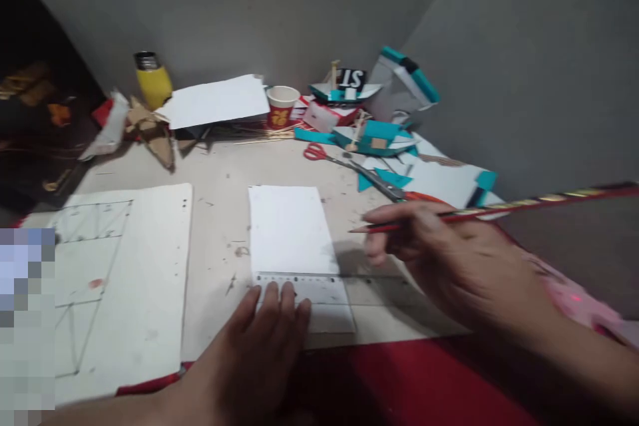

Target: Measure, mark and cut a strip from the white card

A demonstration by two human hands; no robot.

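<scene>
A small white sheet [289,229] lies at the middle of the table's near part. Across its lower half rests a clear ruler [379,285], which sticks out past the sheet's right edge. My left hand [274,333] lies on the ruler and sheet, its fingertips spread a little over the ruler's left end. My right hand [449,253] is raised above the ruler's right part, fingers closed round a long striped pencil [529,204]. The pencil's tip points left, a little to the right of the sheet. A thin line runs along the ruler's upper edge.
To the left lies a large sheet with drawn lines [144,279]. Red-handled scissors [315,152], a gray-and-orange tool [377,180], paper boats [374,138], a paper cup [282,106], thin sticks [269,133] and a yellow bottle [154,83] stand or lie toward the wall.
</scene>
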